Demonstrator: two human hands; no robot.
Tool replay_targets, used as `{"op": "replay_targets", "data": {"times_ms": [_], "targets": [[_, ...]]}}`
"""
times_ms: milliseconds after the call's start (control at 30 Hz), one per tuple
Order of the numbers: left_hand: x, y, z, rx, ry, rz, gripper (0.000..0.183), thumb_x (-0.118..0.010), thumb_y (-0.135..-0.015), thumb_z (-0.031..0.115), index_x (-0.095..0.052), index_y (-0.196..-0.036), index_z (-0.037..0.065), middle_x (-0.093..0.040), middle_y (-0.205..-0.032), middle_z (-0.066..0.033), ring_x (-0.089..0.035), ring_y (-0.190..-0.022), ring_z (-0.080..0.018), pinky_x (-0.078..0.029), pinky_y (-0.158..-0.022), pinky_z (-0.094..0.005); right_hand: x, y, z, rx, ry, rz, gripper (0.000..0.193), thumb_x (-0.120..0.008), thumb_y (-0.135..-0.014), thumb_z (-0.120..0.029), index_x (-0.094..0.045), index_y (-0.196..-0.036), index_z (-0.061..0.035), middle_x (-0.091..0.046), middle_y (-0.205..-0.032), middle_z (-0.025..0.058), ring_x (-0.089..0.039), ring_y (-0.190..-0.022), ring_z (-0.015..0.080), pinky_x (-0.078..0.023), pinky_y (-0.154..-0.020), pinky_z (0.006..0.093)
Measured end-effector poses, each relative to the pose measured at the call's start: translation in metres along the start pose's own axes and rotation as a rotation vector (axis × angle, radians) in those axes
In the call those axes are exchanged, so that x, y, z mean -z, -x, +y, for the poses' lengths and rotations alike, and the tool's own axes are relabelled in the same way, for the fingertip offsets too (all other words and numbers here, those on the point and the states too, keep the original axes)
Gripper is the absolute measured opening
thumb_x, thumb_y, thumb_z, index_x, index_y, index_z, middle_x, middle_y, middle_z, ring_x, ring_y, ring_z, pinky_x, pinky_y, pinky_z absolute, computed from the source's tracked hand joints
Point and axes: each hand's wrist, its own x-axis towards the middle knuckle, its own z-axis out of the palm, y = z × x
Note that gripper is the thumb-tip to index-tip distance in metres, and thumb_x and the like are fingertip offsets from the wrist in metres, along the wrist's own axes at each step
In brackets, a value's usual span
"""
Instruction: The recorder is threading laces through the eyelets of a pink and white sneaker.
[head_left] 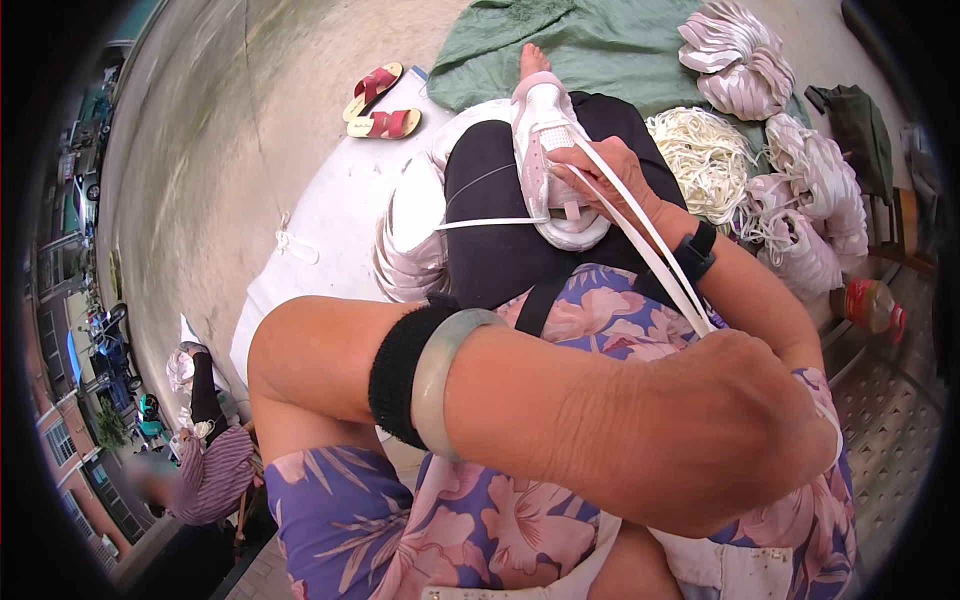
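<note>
A white and pale pink sneaker (535, 120) lies on the black cloth over my lap, its toe pointing away and its heel toward me. My right hand (615, 180) is closed on the sneaker's right side, thumb and fingers by its eyelet edge. From there a white shoelace (655, 255) runs taut in two strands toward my left hand (740, 430). That arm crosses in front of my body to the right; the hand is a fist around the lace, its fingers mostly hidden. Another lace end (480, 223) stretches left from the shoe over the black cloth.
A heap of cream laces (700, 160) lies right of my lap, beside bundled pink-white shoe pieces (810, 190). More stacked pieces (405, 235) sit at left. Red sandals (385, 122), a green cloth (590, 50) and a bottle (872, 305) surround me. Another person (215, 470) sits at far left.
</note>
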Motion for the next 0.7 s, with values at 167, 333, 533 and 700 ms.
{"op": "replay_targets", "data": {"times_ms": [167,333,533,700], "targets": [[0.039,0.026,0.004,-0.016,0.15,0.192,0.011,-0.062,-0.069,0.011,-0.056,-0.072,0.002,-0.054,-0.066,-0.0116,-0.056,-0.06,-0.0289,-0.043,-0.053,-0.0365,0.05,0.015,0.016,-0.095,-0.148,-0.269,0.012,-0.057,-0.078,-0.016,-0.062,-0.073,-0.0063,-0.058,-0.065,0.0077,-0.057,-0.06,0.0262,-0.043,-0.056,0.034],[0.104,0.102,0.023,0.381,0.04,0.591,0.038,-0.047,-0.088,0.027,-0.054,-0.064,-0.003,-0.059,-0.063,-0.0167,-0.058,-0.061,-0.0255,-0.047,-0.068,-0.0437,0.128,0.076,0.072,-0.388,0.061,-0.219,0.012,-0.058,-0.072,-0.013,-0.06,-0.071,-0.0007,-0.056,-0.062,0.0109,-0.054,-0.055,0.024,-0.041,-0.053,0.0336],[0.138,0.246,-0.025,0.691,-0.066,1.34,0.028,-0.046,-0.092,0.021,-0.055,-0.077,0.0,-0.058,-0.068,-0.0099,-0.058,-0.063,-0.0188,-0.049,-0.073,-0.0341,0.157,0.112,0.127,-0.419,0.234,-0.153,0.016,-0.056,-0.069,-0.01,-0.062,-0.081,-0.0015,-0.059,-0.078,0.0125,-0.058,-0.075,0.027,-0.047,-0.071,0.0331],[0.121,0.263,-0.087,1.406,-0.231,1.181,0.024,-0.056,-0.086,0.023,-0.062,-0.085,0.0,-0.061,-0.076,-0.0089,-0.057,-0.057,-0.0131,-0.047,-0.053,-0.0256,0.118,0.072,0.107,-0.192,0.315,-0.149,0.032,-0.053,-0.065,-0.005,-0.06,-0.095,-0.0068,-0.057,-0.099,0.0114,-0.053,-0.095,0.0297,-0.042,-0.085,0.0379]]}}
